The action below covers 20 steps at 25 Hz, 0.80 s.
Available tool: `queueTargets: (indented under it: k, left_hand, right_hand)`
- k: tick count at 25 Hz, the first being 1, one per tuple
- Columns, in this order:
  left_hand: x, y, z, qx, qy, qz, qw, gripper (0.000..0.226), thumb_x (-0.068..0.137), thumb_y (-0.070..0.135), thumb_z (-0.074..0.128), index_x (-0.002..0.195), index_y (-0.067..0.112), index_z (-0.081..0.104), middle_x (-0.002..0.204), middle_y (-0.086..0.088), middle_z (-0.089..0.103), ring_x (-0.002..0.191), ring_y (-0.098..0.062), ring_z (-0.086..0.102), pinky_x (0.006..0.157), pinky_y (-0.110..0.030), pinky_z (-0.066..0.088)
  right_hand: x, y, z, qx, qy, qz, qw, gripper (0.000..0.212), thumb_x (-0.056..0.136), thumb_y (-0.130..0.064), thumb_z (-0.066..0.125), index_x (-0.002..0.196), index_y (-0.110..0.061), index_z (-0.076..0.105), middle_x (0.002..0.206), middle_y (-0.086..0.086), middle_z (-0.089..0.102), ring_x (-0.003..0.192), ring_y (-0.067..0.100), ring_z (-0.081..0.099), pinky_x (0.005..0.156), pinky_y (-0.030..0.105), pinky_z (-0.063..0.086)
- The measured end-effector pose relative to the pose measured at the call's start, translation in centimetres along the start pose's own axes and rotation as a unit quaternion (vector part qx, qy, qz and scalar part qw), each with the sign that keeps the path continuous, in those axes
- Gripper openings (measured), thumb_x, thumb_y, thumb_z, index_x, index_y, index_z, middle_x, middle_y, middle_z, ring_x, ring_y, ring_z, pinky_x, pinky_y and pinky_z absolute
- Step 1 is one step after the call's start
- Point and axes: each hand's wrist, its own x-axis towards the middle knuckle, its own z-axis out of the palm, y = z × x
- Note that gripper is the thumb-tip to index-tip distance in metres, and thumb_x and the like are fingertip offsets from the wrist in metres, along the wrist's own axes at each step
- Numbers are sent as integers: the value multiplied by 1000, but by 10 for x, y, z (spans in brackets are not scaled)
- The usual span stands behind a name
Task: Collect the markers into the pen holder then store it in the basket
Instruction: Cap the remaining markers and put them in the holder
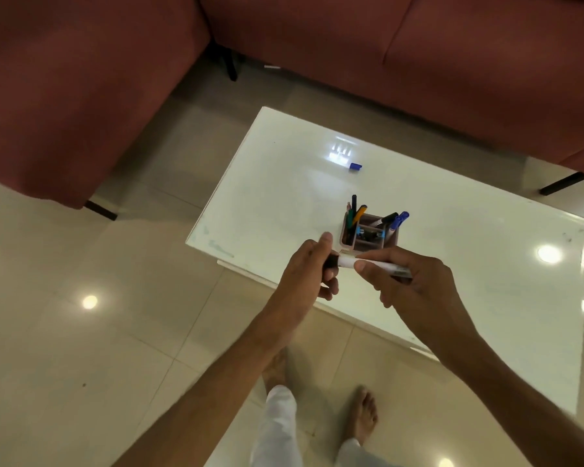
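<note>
Marker (368, 264), white-barrelled, held level between both hands above the near edge of the table (284, 183). Left hand (309, 267) curls its fingers round the black cap end; right hand (408, 281) pinches the barrel with thumb and fingers. Just beyond the hands, on the table, stands the pen holder (370, 232), a pinkish compartmented box already containing several upright markers: black, green and orange in its left section, black and blue in its right. Farther beyond lies a blue cap (355, 167), well apart from the holder. Red sofas (418, 62) border the far side; bare feet (363, 416) stand on tiled floor (81, 348) below the forearms.
</note>
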Motion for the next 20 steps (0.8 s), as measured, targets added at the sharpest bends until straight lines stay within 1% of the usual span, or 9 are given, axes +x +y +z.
queueTargets:
  k: [2, 4, 8, 10, 12, 15, 17, 19, 20]
  left_hand:
    - [-4, -4, -3, -65, 38, -28, 997, 44, 113, 41, 37, 97, 8, 60, 58, 3, 46, 52, -15, 49, 60, -31, 44]
    - [-10, -14, -5, -109, 69, -44, 991, 43, 114, 36, 36, 94, 7, 61, 56, 3, 43, 51, -15, 44, 58, -30, 42]
    - [-20, -15, -2, -159, 82, -42, 983, 37, 112, 31, 41, 89, 9, 60, 53, 4, 42, 48, -13, 42, 55, -28, 41]
    - [-18, -8, -2, -172, 91, -32, 980, 36, 111, 29, 43, 86, 10, 60, 52, 4, 42, 48, -14, 41, 53, -27, 41]
    - [-15, -4, -4, -180, 80, -28, 980, 36, 111, 29, 43, 85, 10, 60, 53, 4, 41, 49, -14, 41, 53, -27, 41]
    - [-15, -10, -3, -160, 76, -30, 984, 35, 111, 31, 43, 88, 11, 60, 54, 5, 41, 51, -14, 40, 55, -28, 40]
    - [-15, -8, 3, -156, 109, -31, 981, 31, 110, 29, 44, 89, 12, 59, 54, 5, 43, 52, -14, 39, 54, -28, 38]
    - [-1, -1, 11, -81, 142, -12, 986, 24, 108, 29, 45, 96, 12, 56, 65, 5, 46, 57, -14, 40, 56, -29, 36]
    - [6, 3, 17, -42, 143, -7, 989, 23, 107, 30, 45, 102, 12, 56, 72, 5, 48, 60, -13, 42, 57, -29, 37]
  right_hand:
    - [-2, 1, 12, -25, -9, -12, 1000, 8, 96, -33, 75, 100, -31, 82, 59, -22, 65, 53, 3, 56, 53, 12, 44]
    - [-7, 6, 25, -25, -5, -21, 999, 9, 97, -30, 75, 100, -26, 82, 58, -25, 63, 52, 1, 55, 52, 11, 42]
    - [-12, 5, 26, 9, -1, -25, 1000, 11, 97, -27, 75, 100, -20, 82, 65, -10, 64, 52, 2, 52, 51, 12, 39]
    - [-6, -1, 23, -5, -10, -48, 999, 13, 99, -26, 73, 101, -16, 82, 71, -3, 66, 53, 1, 52, 51, 10, 38]
    - [0, -7, 20, -8, -11, -65, 998, 14, 99, -22, 73, 100, -11, 81, 75, 0, 67, 52, -1, 52, 50, 9, 37]
    - [5, -4, 15, -51, -46, -79, 994, 18, 99, -28, 72, 101, -13, 81, 81, 11, 69, 58, 4, 52, 52, 12, 39]
    - [13, 5, 10, -92, -103, -85, 987, 23, 99, -37, 69, 97, -16, 79, 81, 12, 69, 63, 11, 54, 57, 19, 41]
    - [31, 14, 5, -127, -161, -89, 975, 26, 101, -39, 67, 83, -21, 75, 78, 12, 66, 66, 19, 56, 61, 29, 42]
    - [42, 19, 4, -159, -164, -108, 967, 29, 100, -41, 68, 73, -29, 70, 75, 12, 64, 68, 22, 56, 61, 33, 41]
